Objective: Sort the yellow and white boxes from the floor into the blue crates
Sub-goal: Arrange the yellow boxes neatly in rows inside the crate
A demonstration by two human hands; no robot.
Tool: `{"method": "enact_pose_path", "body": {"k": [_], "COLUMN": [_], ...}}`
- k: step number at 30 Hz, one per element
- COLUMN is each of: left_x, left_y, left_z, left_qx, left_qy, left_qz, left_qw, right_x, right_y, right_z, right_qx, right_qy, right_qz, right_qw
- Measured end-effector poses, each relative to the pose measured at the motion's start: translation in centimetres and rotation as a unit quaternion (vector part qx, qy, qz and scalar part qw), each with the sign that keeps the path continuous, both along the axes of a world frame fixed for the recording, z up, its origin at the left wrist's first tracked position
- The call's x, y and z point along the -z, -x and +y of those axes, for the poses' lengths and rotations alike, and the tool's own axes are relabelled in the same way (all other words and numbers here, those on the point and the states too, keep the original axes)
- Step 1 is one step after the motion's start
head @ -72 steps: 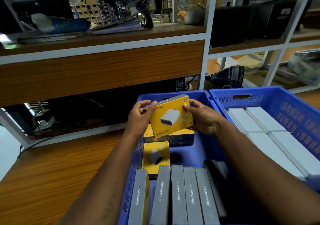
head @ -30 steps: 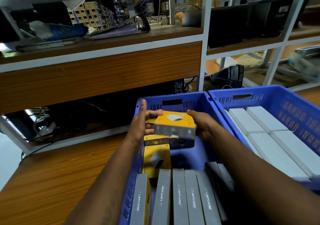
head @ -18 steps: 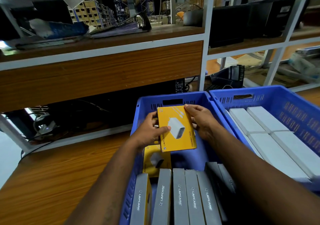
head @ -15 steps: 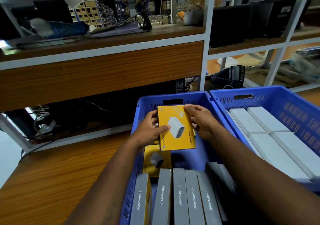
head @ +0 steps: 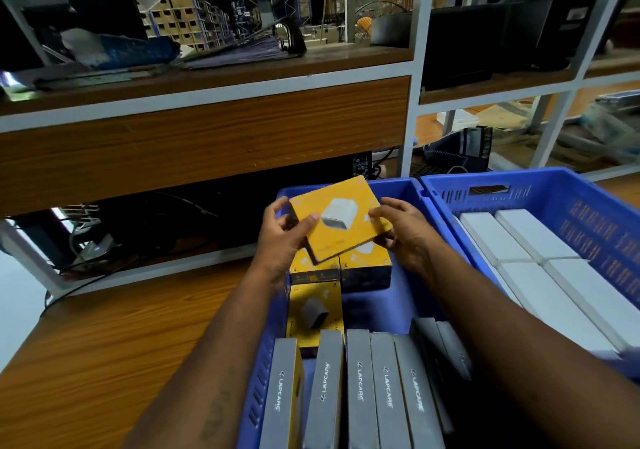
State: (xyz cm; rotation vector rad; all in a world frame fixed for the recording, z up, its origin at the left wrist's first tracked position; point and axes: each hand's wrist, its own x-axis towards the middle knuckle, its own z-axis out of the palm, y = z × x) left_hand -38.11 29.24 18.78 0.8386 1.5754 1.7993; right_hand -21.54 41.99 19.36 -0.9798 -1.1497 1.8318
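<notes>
Both hands hold one yellow box (head: 341, 218) with a white charger printed on its face, tilted above the far end of the left blue crate (head: 403, 189). My left hand (head: 282, 237) grips its left edge, my right hand (head: 403, 228) its right edge. Under it, two yellow boxes (head: 365, 268) stand side by side in the crate, and another yellow box (head: 315, 311) lies flat nearer me. A row of grey-edged boxes (head: 360, 389) stands upright at the near end. The right blue crate (head: 588, 213) holds several white boxes (head: 533, 240) lying flat.
Both crates sit on a wooden surface (head: 104, 344). Behind them stands a white-framed shelving unit with a wood panel (head: 207, 137). Cables and dark gear (head: 138, 227) lie under the shelf. Black monitors (head: 485, 43) stand on the upper right shelf.
The yellow box has been turned in both hands: first face up, then on edge, and now lifted a little and tilted over the two standing yellow boxes.
</notes>
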Motion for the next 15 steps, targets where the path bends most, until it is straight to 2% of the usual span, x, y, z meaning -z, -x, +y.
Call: {"method": "enact_pose_path", "body": {"k": [2,4,8,12,15], "left_x": [-0.3,-0.1,-0.1,-0.2,-0.2], "left_y": [0.4,0.7,0.6,0.1,-0.1], "left_z": [-0.1,-0.2,-0.5,-0.4,-0.5], "left_qx": [-0.041,-0.061,-0.048,-0.015,0.005], "left_qy": [-0.039,-0.049,-0.045,-0.027,-0.005], "left_qz": [-0.024,-0.025,0.0,0.066,0.122], "left_qw": [0.998,0.997,0.998,0.997,0.992], "right_x": [0.0,-0.1,-0.1,-0.2,-0.2], "right_y": [-0.1,0.0,-0.1,-0.4,-0.7], "right_z": [-0.2,-0.6,-1.1,-0.9,-1.2], "right_qx": [-0.041,-0.085,-0.143,-0.128,-0.176], "right_qy": [-0.047,-0.068,-0.122,-0.157,-0.226], "right_qz": [-0.039,-0.042,-0.079,-0.116,-0.188], "right_qw": [0.997,0.993,0.979,0.972,0.94]}}
